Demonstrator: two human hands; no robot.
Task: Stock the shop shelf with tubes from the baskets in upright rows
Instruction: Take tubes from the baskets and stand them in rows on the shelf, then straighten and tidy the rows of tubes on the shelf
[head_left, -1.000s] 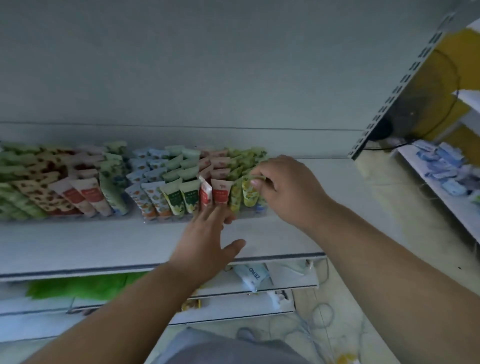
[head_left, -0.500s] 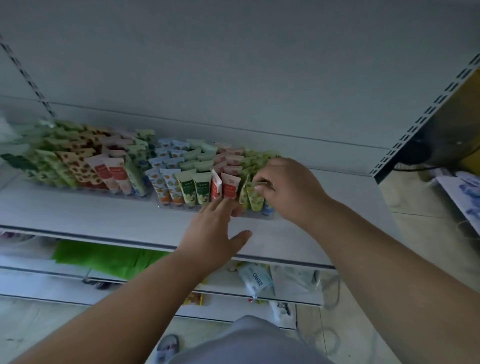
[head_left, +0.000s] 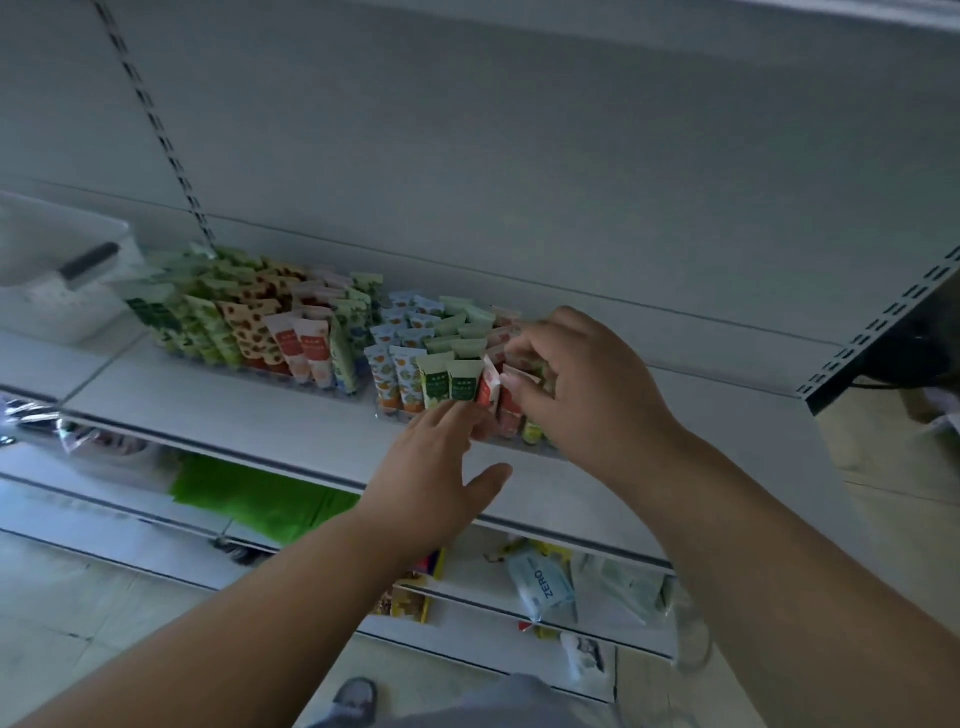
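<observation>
Shelf (head_left: 218, 415) with tubes (head_left: 322, 332) standing in upright rows toward the back panel; a bare strip is running along the front edge, and bare shelf is lying to the right of the rows. Right hand (head_left: 587, 384) is curling over the right-hand rows, its grip pinching a red tube (head_left: 511, 408) at the front. Left hand (head_left: 441, 467) is reaching in flat, grip wide, fingertips touching the base of the green tubes (head_left: 449, 379) just beside it.
</observation>
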